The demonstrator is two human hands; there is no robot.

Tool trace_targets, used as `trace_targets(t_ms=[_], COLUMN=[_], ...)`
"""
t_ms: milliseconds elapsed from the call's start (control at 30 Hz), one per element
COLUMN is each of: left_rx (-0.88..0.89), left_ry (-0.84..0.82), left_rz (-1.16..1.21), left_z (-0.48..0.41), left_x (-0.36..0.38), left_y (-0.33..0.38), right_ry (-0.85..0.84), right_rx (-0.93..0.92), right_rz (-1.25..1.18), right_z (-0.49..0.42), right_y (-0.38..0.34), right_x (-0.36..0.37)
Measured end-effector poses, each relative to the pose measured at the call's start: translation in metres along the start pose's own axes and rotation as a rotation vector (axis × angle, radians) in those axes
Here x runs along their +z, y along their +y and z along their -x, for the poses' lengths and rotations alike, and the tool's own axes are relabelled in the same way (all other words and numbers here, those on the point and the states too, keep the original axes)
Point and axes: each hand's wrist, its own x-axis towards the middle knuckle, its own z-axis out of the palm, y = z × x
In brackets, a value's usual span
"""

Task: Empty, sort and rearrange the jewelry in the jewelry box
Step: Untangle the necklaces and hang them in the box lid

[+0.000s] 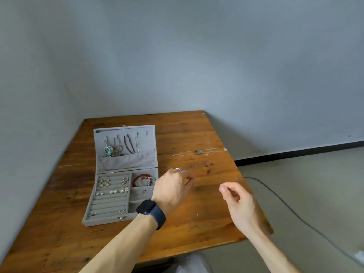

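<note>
A grey velvet jewelry box point(92, 209) lies open at the left of the wooden table point(197, 131). Several necklaces point(128, 143) hang inside its raised lid point(126, 146). Earrings point(113, 191) sit in the ring rolls, and a red bead bracelet point(140, 178) fills the upper right compartment. My left hand point(173, 187), with a dark watch on the wrist and a ring on one finger, hovers just right of the box with its fingers curled together. My right hand point(239, 203) is near the table's right edge, thumb and fingers bent close. Nothing visible lies in either hand.
A thin silver chain point(199, 152) is stretched across the table behind my hands. Another fine chain point(201, 223) lies near the front edge, below my right hand. A dark cable point(291, 209) runs over the floor on the right. Walls close in at the left and back.
</note>
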Motion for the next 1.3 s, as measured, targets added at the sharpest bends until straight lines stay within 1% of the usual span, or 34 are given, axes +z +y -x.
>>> trace_targets(t_ms=[200, 333, 467, 633, 900, 1300], left_rx=[-0.071, -0.133, -0.126, -0.156, -0.142, -0.132], left_ry=[-0.075, -0.060, -0.016, 0.035, 0.099, 0.097], left_rz=[0.054, 0.118, 0.108, 0.056, 0.061, 0.040], left_z=[-0.072, -0.106, -0.134, -0.162, -0.169, -0.168], left_x=[0.051, 0.090, 0.122, 0.143, 0.159, 0.161], left_y=[0.018, 0.030, 0.040, 0.040, 0.030, 0.030], right_ry=[0.047, 0.066, 0.030, 0.036, 0.018, 0.050], right_rx=[-0.066, -0.070, -0.015, 0.030, 0.002, -0.020], right_rz=[0.269, 0.396, 0.382, 0.307, 0.315, 0.264], right_z=[-0.071, -0.114, -0.147, -0.175, -0.190, -0.186], right_y=[0.042, 0.066, 0.082, 0.095, 0.105, 0.109], right_x=[-0.010, -0.006, 0.003, 0.015, 0.027, 0.026])
